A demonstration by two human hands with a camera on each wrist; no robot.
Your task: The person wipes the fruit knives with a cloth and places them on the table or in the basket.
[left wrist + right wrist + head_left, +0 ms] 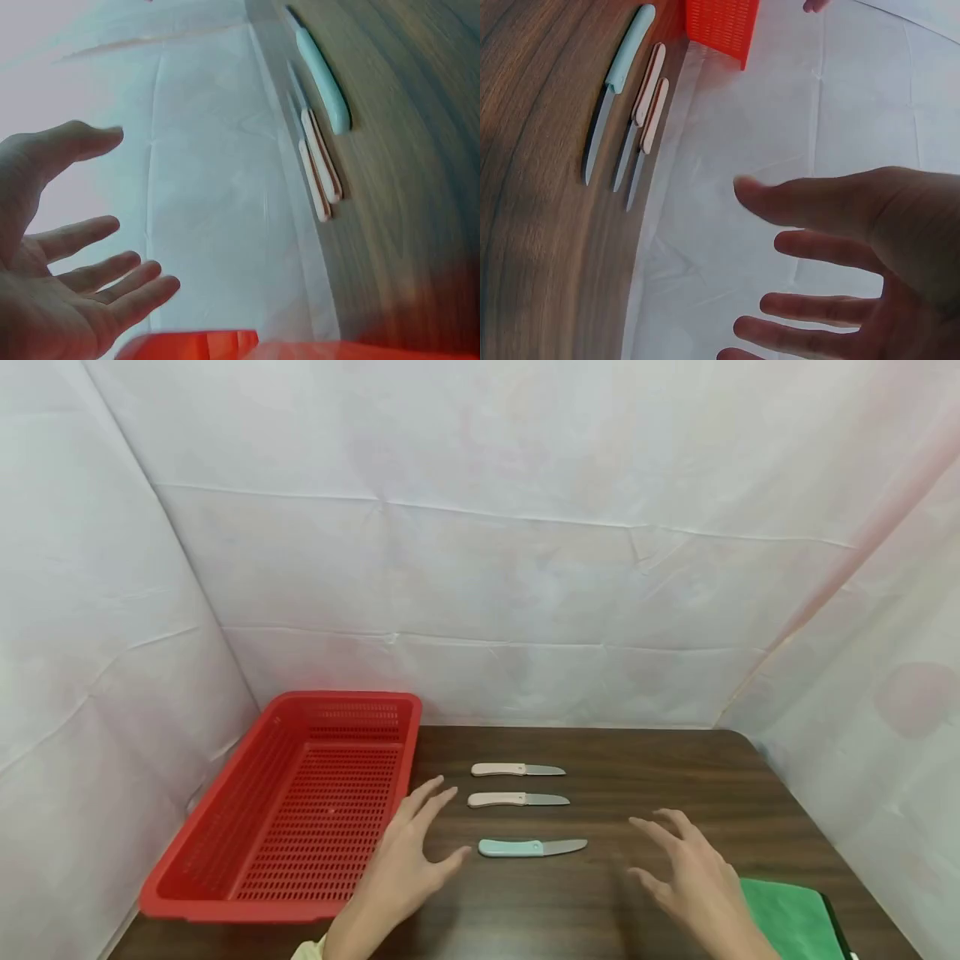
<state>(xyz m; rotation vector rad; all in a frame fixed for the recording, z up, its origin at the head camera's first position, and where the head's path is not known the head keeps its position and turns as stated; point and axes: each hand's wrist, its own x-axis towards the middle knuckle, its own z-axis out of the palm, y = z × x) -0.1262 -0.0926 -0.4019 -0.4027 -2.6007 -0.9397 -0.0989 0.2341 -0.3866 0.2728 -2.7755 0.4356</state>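
Note:
Three small knives lie in a column on the dark wooden table, blades toward the right in the head view. Nearest is a knife with a light-blue handle (510,848); behind it are a pink-handled knife (498,799) and a farther pink-handled knife (498,769). To their left, my left hand (405,860) hovers with spread fingers, holding nothing, close to the basket's right side. My right hand (693,881) is held over the table right of the blades, fingers apart and nothing in them. Both wrist views show the three knives beyond the spread fingers.
A red perforated plastic basket (408,760) stands on the left of the table (600,893). At the front right lies a green cloth (791,918) with a dark edge beside it. White patterned sheeting (495,568) surrounds the table at the back and sides.

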